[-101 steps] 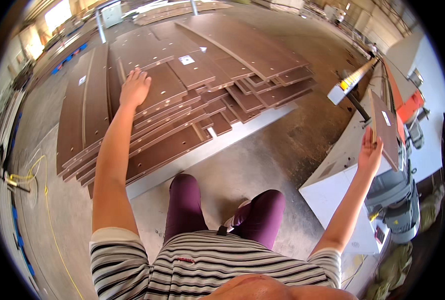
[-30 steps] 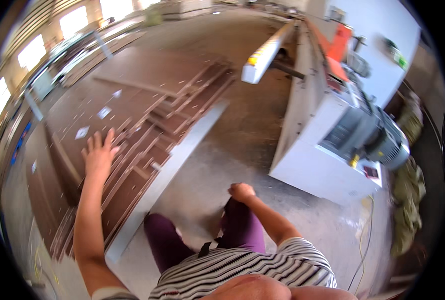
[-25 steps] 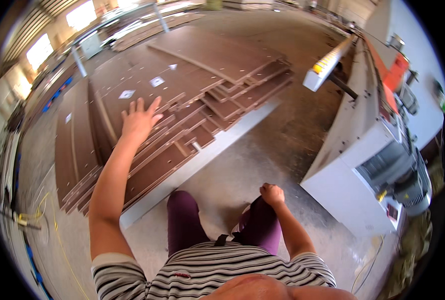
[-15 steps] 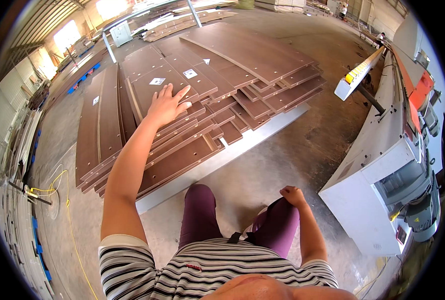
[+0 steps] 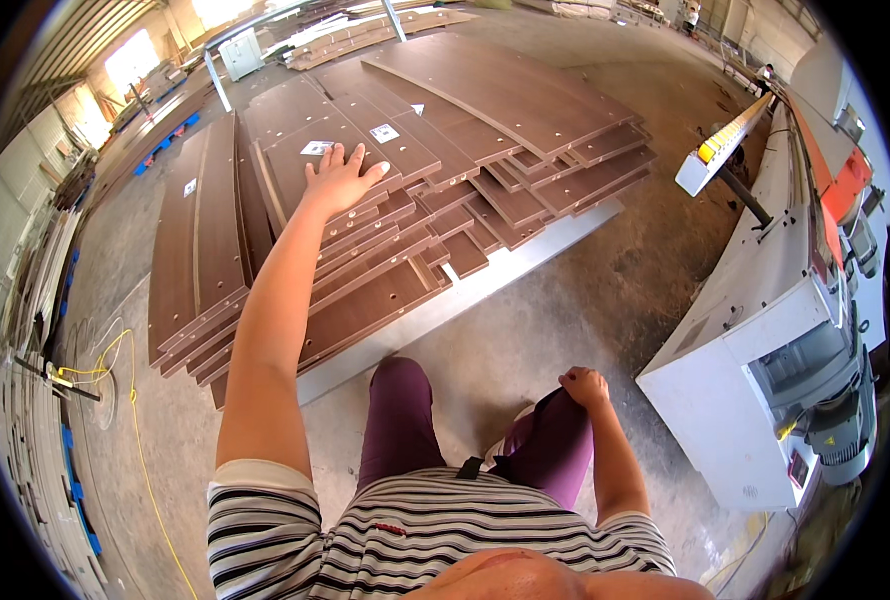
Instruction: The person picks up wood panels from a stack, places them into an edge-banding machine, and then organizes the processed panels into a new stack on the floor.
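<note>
My left hand [image 5: 342, 184] reaches out over a stack of brown panels [image 5: 505, 85], fingers spread on or just above a panel near the stack's front. I cannot tell how firmly it touches. Just beyond the fingertips is a white label [image 5: 317, 148], and a second white label [image 5: 384, 133] lies to its right. The panels have small drilled holes and lie in uneven, stepped layers. My right hand [image 5: 585, 388] rests by my right thigh with its fingers curled closed; what is in them, if anything, is hidden.
A pale beam [image 5: 525, 262] runs beneath the stack's front edge. On the right stands a white machine [image 5: 710, 420] with a grey motor [image 5: 837, 430] and a jutting arm with yellow parts [image 5: 710, 155]. A yellow cord [image 5: 137, 430] crosses the floor at left.
My left hand has slid slightly farther out over the panels, its fingers closer to the label. The view has shifted a little. My right hand stays by the thigh.
</note>
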Tool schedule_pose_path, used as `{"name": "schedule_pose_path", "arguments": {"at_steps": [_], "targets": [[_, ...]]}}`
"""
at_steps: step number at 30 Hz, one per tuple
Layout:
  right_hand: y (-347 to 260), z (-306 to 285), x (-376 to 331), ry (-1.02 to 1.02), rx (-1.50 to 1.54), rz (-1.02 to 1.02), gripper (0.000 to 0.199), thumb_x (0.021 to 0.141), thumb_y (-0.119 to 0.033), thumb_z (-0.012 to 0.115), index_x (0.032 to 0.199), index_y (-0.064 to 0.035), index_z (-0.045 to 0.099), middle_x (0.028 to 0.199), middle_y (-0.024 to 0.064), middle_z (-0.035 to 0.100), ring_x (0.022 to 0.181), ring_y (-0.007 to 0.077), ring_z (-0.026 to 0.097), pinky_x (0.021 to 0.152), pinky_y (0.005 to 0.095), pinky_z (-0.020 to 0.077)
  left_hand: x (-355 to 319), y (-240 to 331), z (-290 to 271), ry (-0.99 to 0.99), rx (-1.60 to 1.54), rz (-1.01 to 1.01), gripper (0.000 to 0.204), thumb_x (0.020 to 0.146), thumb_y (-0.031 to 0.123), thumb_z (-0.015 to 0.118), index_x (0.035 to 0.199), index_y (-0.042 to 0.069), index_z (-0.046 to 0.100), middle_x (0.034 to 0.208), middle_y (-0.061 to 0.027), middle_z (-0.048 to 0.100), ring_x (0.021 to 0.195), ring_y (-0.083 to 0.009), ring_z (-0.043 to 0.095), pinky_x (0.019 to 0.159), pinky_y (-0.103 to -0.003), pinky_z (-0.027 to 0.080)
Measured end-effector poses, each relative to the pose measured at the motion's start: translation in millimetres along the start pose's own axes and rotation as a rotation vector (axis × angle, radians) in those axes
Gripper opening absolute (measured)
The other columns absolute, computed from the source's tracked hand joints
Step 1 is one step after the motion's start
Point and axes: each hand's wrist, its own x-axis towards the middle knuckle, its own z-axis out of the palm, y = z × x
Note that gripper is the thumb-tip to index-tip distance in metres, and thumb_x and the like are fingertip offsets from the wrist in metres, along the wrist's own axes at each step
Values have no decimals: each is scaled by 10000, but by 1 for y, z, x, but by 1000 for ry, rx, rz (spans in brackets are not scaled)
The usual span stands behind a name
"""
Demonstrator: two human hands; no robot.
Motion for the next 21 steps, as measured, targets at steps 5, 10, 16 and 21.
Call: {"name": "schedule_pose_path", "arguments": {"at_steps": [5, 10, 16, 21], "targets": [[-8, -4, -6, 17, 14, 16, 349, 816, -432, 572, 1001, -178, 723, 1033, 128, 693, 1016, 320, 639, 900, 420, 498, -6, -5, -3, -1, -24, 34, 873, 861, 756, 317, 1515, 181, 246, 1582, -170, 112, 1476, -290, 55, 1162, -535, 53], [4, -1, -3, -25, -10, 7, 396, 836, -441, 544, 1044, -144, 703, 1103, 137, 671, 1073, 323, 613, 925, 436, 482, -2, 5, -2, 15, -43, 107, 908, 843, 781, 308, 1517, 177, 236, 1582, -182, 97, 1475, -302, 49, 1158, -540, 34], [-5, -3, 2, -55, -10, 50, 417, 845, -430, 513, 1119, -162, 677, 1174, 126, 648, 1122, 302, 597, 972, 421, 464, -7, -7, -6, -27, -31, 26, 907, 837, 757, 390, 1525, 195, 207, 1588, -167, 93, 1477, -291, 51, 1151, -541, 19], [-2, -7, -7, -33, 33, 76, 403, 849, -424, 504, 1110, -173, 681, 1168, 98, 653, 1123, 288, 596, 979, 396, 460, -8, 3, -9, -45, -57, 64, 889, 836, 715, 454, 1523, 202, 217, 1597, -123, 96, 1481, -256, 21, 1150, -544, -8]]}}
